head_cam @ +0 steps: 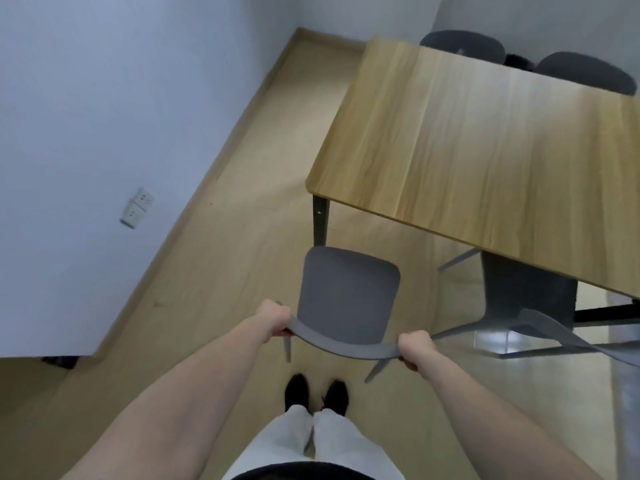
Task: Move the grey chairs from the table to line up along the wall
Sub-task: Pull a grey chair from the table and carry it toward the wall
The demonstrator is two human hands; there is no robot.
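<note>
A grey chair [346,292] stands on the floor in front of my feet, just off the near corner of the wooden table [485,150]. My left hand [275,320] grips the left end of its curved backrest, and my right hand [415,351] grips the right end. A second grey chair [530,299] is tucked under the table's near edge on the right. Two more grey chairs [464,45] [585,72] show their backs beyond the table's far edge.
A white wall [121,98] with a double socket [138,206] runs along the left, edged by a wooden skirting. Bare wooden floor [242,202] lies between wall and table. A black table leg [319,220] stands just beyond the held chair.
</note>
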